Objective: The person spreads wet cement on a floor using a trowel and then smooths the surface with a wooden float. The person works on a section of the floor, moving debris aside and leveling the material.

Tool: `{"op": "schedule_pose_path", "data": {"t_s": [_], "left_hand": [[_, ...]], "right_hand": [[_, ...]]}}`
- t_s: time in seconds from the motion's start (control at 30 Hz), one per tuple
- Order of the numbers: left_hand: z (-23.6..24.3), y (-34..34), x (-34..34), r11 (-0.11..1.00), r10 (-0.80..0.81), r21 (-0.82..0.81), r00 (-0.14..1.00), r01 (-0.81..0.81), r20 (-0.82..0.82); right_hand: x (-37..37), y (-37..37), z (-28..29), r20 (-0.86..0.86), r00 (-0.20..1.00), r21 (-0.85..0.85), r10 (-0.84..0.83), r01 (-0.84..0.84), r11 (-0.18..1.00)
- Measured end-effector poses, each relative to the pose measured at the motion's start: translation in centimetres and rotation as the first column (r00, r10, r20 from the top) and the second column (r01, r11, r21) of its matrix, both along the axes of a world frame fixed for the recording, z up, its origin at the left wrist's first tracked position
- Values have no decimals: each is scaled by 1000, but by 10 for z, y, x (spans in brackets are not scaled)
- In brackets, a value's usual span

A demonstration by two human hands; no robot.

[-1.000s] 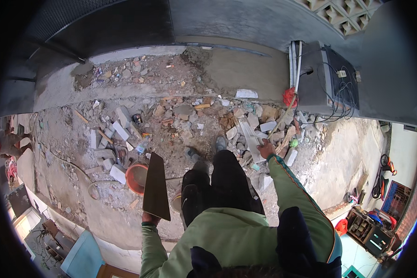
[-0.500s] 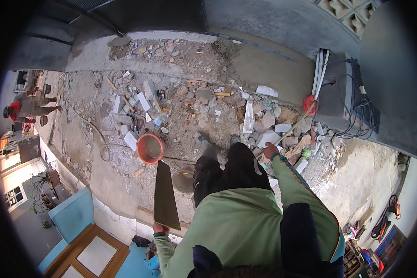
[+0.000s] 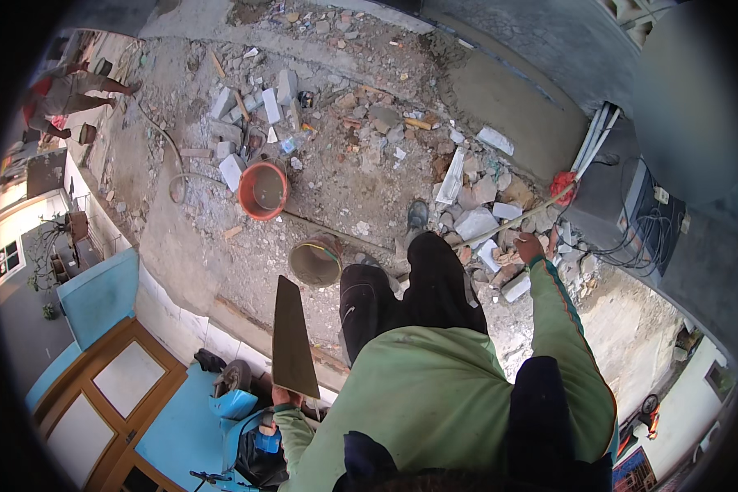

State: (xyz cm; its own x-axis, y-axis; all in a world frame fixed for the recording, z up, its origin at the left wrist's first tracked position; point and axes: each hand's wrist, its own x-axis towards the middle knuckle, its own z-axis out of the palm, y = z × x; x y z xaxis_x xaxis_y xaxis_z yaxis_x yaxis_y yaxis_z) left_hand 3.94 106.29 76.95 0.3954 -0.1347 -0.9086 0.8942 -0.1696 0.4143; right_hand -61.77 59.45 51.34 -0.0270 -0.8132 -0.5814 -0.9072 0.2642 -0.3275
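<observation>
1. At seven o'clock from the centre of the view, twelve being its top edge, the left hand [image 3: 282, 397] is closed around the lower end of a tapered board [image 3: 293, 340]. The board is flat, dull olive-brown and straight-sided, its narrower end toward twelve; whether it is wood or metal cannot be told.
2. At three o'clock, the right hand [image 3: 530, 246] is over broken masonry. Its fingers are seen from behind and partly hidden, so how far open they are, and whether they touch anything, cannot be told.
3. Just beyond the right hand, a thin tan pole or hose [image 3: 508, 223] slants across jagged rubble [image 3: 484, 191] toward a crumpled red plastic bundle [image 3: 563, 186] at two o'clock.
4. Between one and two, a long, narrow white strip [image 3: 451, 175] lies against rough stones.
5. Close to the centre at nine o'clock is a round, grey-walled bucket [image 3: 310, 266]; at ten, a wider orange bucket [image 3: 244, 195] with a smooth rim.
6. Near eleven, pale, square-edged blocks [image 3: 271, 106] lie loosely heaped on gritty ground.
7. Farther out, smooth grey cement [image 3: 517, 98] spreads between one and two, and a co-worker [image 3: 70, 94] stands at ten.
8. At eight, a brown-framed door [image 3: 131, 379] has pale, flat panels.
</observation>
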Motion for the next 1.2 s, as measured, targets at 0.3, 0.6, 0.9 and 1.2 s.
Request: {"op": "schedule_pose_path", "data": {"t_s": [0.3,0.6,0.9,1.2], "left_hand": [[-96,62,67,847,-529,-5,843,532,94],[-59,39,81,340,-902,382,183,859,391],[-86,-12,36,-189,-748,891,-649,412,141],[-104,-45,-82,-138,-510,915,-820,378,262]], "right_hand": [[42,85,-11,73,988,-93,-138,145,985],[291,222,78,612,784,-130,-109,235,963],[510,344,115,694,701,437,-163,-231,869],[466,357,-43,576,176,796,-798,101,597]]}}
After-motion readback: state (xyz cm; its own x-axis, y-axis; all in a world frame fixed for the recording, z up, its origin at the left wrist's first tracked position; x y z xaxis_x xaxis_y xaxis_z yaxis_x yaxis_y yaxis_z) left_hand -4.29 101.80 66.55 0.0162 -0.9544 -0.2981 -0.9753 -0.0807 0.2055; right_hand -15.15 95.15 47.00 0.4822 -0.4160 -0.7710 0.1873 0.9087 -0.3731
